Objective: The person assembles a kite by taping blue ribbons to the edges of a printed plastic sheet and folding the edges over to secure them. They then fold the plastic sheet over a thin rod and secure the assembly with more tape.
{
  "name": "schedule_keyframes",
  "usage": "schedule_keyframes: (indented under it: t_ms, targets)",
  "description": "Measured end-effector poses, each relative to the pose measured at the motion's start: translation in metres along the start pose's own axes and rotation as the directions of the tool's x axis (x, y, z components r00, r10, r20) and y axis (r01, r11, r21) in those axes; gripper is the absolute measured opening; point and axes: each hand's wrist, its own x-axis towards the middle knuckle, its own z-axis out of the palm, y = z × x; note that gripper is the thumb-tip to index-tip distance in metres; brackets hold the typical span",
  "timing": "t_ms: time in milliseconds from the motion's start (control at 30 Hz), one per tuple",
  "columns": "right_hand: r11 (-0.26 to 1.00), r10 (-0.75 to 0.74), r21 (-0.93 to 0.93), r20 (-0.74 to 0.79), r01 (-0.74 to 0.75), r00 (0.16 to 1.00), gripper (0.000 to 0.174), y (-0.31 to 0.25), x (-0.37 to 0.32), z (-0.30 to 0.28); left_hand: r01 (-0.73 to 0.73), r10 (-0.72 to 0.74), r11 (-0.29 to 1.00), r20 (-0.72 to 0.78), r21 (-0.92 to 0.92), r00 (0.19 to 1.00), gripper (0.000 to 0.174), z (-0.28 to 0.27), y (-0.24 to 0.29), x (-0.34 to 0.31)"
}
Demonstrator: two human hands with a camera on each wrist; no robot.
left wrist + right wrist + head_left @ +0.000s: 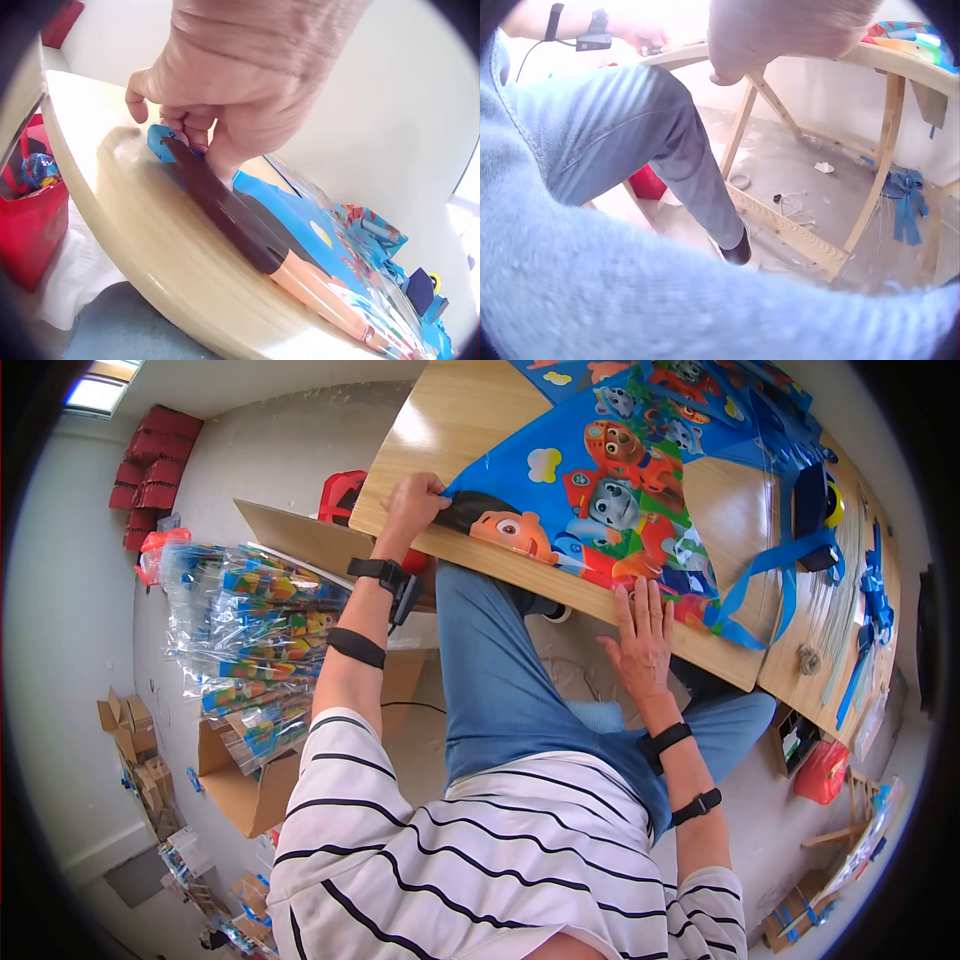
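Observation:
A glossy blue plastic sheet printed with cartoon characters (545,470) lies on the wooden table (420,420), its near side along the table's front edge. My left hand (412,510) pinches the sheet's left corner between thumb and fingers. In the left wrist view, the sheet's near border (217,202) is folded over into a narrow roll running away from those fingers. At the right end of the same border, my right hand (642,640) rests with straight fingers on the printed sheet. The right wrist view shows only the heel of this hand at the tabletop rim.
More printed sheets (700,390) lie at the far side. To the right are a curling blue ribbon (785,585), a dark blue tape dispenser (815,510) and pale strings (850,580). A cardboard box (240,790) with plastic-wrapped printed packs (265,620) stands at left.

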Motion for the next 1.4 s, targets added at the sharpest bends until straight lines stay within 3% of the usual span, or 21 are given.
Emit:
schedule_keyframes:
  t_ms: [167,367,533,633,1000,1200,1400]
  targets:
    - [1.000,-0.011,-0.020,-0.024,0.010,1.000,0.104,0.001,-0.001,0.003,-0.007,0.008,0.999,0.025,-0.033,1.000,0.020,-0.004,0.001,-0.002]
    - [1.000,0.007,-0.011,-0.003,-0.007,1.000,0.104,0.000,0.000,0.000,-0.104,0.115,0.984,0.073,-0.146,0.991,0.021,-0.003,-0.016,0.012]
    - [1.000,-0.001,0.001,-0.044,0.002,0.999,0.101,0.001,-0.001,0.004,-0.097,0.097,0.995,0.009,-0.037,0.995,0.020,-0.001,-0.005,0.002]
    - [1.000,-0.002,0.012,-0.030,0.003,1.000,0.100,0.002,-0.001,0.001,-0.059,0.060,0.993,0.001,-0.099,0.998,0.020,0.007,-0.014,0.005]
    - [1.000,-0.005,0.022,-0.035,0.006,0.999,0.100,0.001,-0.003,-0.004,-0.039,0.038,0.999,-0.034,-0.020,0.999,0.021,0.006,-0.005,0.001]
    - [1.000,-0.010,0.013,-0.056,0.010,0.998,0.099,0.001,-0.004,0.000,-0.048,0.054,0.998,0.191,-0.035,0.980,0.028,-0.017,0.003,0.022]
    - [1.000,0.006,0.005,-0.065,-0.006,0.998,0.097,0.003,-0.001,0.002,-0.171,0.154,0.984,0.244,0.053,0.958,0.039,-0.018,0.069,0.071]
